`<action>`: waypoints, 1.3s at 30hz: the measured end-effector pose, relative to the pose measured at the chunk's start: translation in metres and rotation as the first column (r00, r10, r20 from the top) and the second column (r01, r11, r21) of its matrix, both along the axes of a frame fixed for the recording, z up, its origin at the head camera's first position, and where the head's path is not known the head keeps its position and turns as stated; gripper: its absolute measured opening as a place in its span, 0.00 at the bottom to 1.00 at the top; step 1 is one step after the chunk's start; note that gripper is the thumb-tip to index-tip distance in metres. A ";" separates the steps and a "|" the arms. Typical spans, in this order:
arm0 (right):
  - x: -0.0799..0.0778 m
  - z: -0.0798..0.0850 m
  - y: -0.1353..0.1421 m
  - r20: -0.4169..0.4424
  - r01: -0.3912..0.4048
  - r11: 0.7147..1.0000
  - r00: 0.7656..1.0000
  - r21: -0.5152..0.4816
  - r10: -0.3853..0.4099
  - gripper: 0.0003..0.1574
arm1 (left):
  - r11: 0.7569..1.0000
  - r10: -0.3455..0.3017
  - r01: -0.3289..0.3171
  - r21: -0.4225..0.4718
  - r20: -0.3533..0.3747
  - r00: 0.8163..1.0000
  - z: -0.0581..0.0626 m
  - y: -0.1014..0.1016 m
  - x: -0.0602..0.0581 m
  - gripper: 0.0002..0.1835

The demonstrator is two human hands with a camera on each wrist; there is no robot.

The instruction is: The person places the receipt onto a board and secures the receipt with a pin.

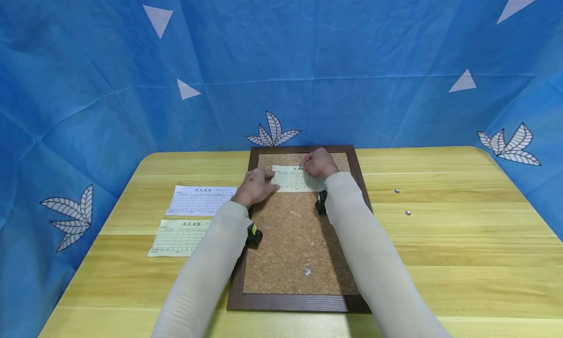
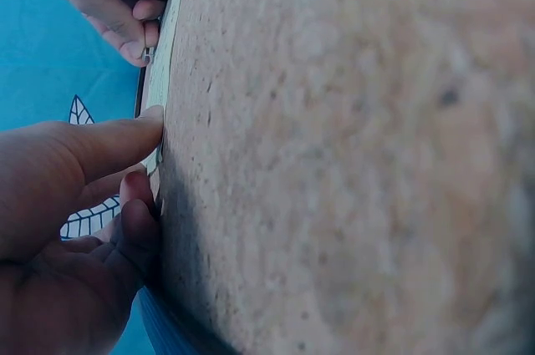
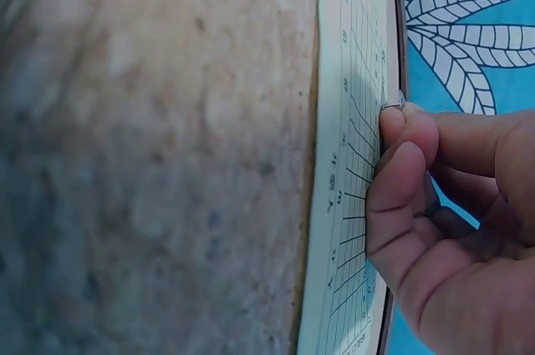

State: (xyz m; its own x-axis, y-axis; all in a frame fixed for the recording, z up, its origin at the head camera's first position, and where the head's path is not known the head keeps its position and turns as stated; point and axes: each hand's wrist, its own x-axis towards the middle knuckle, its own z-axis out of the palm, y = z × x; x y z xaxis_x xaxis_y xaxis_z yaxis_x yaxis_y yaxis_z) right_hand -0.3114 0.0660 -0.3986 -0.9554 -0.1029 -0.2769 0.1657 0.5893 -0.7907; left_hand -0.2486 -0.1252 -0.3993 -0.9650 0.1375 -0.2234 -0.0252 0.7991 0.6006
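A pale green printed form slip [image 1: 292, 180] lies across the upper part of a cork board [image 1: 281, 240] with a dark brown frame. At the slip's left end rests my left hand [image 1: 256, 185], its extended thumb [image 2: 125, 134] pressing on the paper. My right hand [image 1: 321, 163] is at the slip's top edge, near the middle. Between its thumb and index finger it pinches a small silver thumbtack [image 3: 401, 101], close over the paper. The right hand and sleeve cover the slip's right end.
Left of the board, a white form slip [image 1: 198, 201] and another pale green slip [image 1: 176, 238] lie on the wooden table [image 1: 466, 260]. Two silver thumbtacks, one farther back [image 1: 397, 191], lie right of the board. A whitish spot [image 1: 308, 271] shows low on the cork. Blue cloth hangs behind.
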 end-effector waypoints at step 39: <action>0.005 0.002 0.000 -0.059 0.001 0.996 0.998 0.087 0.004 0.12 | 1.000 -0.010 0.010 0.012 0.004 1.000 0.002 -0.001 0.002 0.28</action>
State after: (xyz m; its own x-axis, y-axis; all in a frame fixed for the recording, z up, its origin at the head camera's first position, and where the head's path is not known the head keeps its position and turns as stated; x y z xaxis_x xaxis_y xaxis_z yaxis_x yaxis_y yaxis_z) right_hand -0.3067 0.0662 -0.3964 -0.9702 -0.0821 -0.2281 0.1196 0.6561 -0.7451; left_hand -0.2464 -0.1258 -0.3968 -0.9625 0.1499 -0.2260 -0.0199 0.7920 0.6102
